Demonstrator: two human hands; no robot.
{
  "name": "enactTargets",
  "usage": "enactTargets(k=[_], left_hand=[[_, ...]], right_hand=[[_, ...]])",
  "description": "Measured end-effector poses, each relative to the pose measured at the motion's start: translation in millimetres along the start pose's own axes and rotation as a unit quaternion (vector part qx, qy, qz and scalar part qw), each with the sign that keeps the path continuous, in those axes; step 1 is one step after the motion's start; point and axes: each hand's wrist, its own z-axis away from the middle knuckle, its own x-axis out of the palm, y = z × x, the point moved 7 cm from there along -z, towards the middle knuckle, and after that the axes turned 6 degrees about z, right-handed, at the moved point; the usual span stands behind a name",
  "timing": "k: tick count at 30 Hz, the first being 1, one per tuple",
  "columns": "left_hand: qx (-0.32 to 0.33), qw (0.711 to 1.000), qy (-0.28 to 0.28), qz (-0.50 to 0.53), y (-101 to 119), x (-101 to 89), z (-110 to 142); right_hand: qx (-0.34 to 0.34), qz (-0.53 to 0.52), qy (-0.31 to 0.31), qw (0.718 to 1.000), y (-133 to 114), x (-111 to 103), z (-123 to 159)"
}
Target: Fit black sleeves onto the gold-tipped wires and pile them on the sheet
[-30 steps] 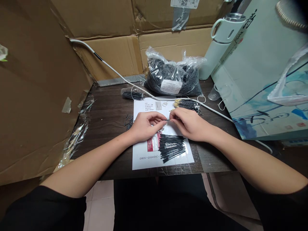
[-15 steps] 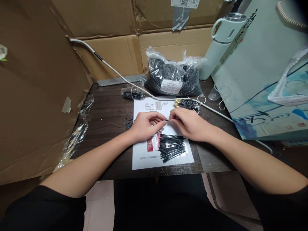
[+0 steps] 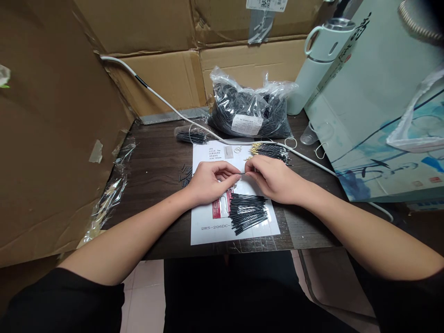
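My left hand (image 3: pixel 212 181) and my right hand (image 3: pixel 274 179) meet over a printed white sheet (image 3: pixel 204 235), fingertips almost touching. A thin black wire (image 3: pixel 242 173) spans the small gap between them, pinched by thumb and finger on each side. Its ends are hidden inside the fingers. Just below the hands, a pile of black wires (image 3: pixel 248 213) lies across the sheet. Behind my right hand is a bunch of black wires with gold-coloured tips (image 3: pixel 271 151). Several short black tubes (image 3: pixel 185 177) are scattered left of my left hand.
A clear bag full of black pieces (image 3: pixel 249 108) stands at the back, a small bundle of black wires (image 3: pixel 191 137) beside it. One white cable (image 3: pixel 166 102) crosses the table (image 3: pixel 156 157). A pale green flask (image 3: pixel 310 78) and a painted bag (image 3: pixel 381 115) stand on the right; cardboard (image 3: pixel 52 138) walls the left.
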Motion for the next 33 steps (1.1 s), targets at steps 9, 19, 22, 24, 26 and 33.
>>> enactTargets(k=[9,19,22,24,26,33], left_hand=[[0.0,1.0,-0.003,0.002,0,-0.1,0],[0.005,1.0,0.001,0.022,-4,0.8,0],[0.051,0.999,0.006,0.017,8,-7.5,-2],[0.089,0.995,0.023,-0.036,22,-21.2,-4],[0.098,0.988,0.022,-0.115,35,-38.0,-8],[-0.094,0.931,-0.197,-0.293,26,-82.9,-12]], right_hand=[[0.006,0.002,-0.002,1.0,1,0,0],[0.007,-0.002,-0.005,1.0,0,-1,1],[0.012,0.004,-0.027,1.0,-1,1,1],[0.009,0.014,-0.047,0.999,-3,4,1],[0.004,0.024,-0.066,0.998,-5,7,2],[0.003,0.002,-0.121,0.993,-6,19,5]])
